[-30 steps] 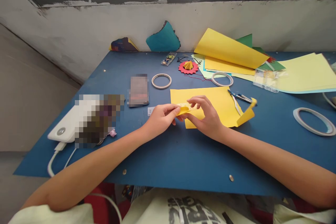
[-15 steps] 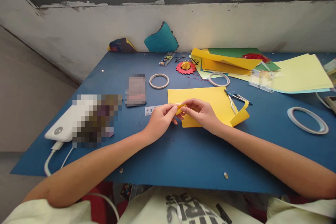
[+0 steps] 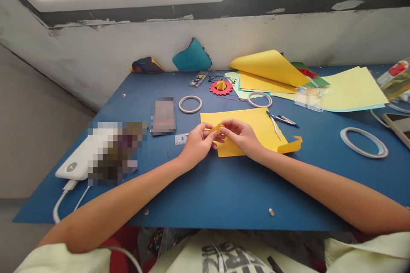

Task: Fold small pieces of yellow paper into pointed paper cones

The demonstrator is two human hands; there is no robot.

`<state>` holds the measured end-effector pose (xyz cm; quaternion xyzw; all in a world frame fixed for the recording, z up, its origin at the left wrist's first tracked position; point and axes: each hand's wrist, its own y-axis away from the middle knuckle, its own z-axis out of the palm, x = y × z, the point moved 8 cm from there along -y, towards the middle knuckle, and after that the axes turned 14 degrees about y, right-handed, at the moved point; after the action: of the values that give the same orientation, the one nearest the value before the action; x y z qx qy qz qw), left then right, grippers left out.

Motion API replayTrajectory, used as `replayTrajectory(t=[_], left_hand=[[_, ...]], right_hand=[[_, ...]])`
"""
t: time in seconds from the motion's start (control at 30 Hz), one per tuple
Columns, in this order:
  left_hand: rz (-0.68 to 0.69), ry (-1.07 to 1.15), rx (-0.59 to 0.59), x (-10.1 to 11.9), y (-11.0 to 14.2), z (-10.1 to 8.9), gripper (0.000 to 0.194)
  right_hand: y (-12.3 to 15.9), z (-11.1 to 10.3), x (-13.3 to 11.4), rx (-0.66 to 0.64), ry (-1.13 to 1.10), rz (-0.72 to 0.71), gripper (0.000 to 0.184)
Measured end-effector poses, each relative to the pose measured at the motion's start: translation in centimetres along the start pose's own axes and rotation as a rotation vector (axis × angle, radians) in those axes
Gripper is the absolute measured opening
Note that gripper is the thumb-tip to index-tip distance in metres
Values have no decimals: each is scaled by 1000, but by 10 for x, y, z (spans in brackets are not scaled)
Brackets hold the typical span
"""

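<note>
"What are the hands doing?"

"Both are closed on one thing, a small folded piece of yellow paper point(image 3: 217, 129). The left hand point(image 3: 197, 141) pinches it between thumb and fingers, and the right hand point(image 3: 244, 137) has thumb and fingertips on its right end."

"Where is that, exactly?"

"Above the middle of the desk point(image 3: 208, 196), over the left part of a yellow sheet point(image 3: 256, 123) that lies there. The sheet's near right corner curls upward. How the small piece is folded, I can't tell; the fingers cover most of it."

"Anything close by?"

"A ruler point(image 3: 180, 139) shows just left of the left hand, partly hidden by it. To the right, a compass point(image 3: 274, 116) lies with its legs spread over the sheet's right edge."

"And farther off?"

"Two tape rolls: one point(image 3: 190, 97) beyond the left hand, the other point(image 3: 259, 106) just past the sheet's far edge. Between them, farther back, sits a red ornament point(image 3: 213, 90) with a yellow folded centre."

"What about the sides?"

"A larger tape roll point(image 3: 381, 152) lies well to the right. On the left there's a white power bank point(image 3: 72, 168), a cable running from its near end."
</note>
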<state>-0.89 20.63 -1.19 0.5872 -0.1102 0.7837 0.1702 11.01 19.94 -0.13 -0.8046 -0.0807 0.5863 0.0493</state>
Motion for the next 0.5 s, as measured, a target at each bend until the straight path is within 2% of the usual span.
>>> replayTrajectory(t=[0.5], left_hand=[[43, -91, -12, 0, -2, -13, 14]], right_hand=[[0, 1, -3, -76, 19, -59, 26]])
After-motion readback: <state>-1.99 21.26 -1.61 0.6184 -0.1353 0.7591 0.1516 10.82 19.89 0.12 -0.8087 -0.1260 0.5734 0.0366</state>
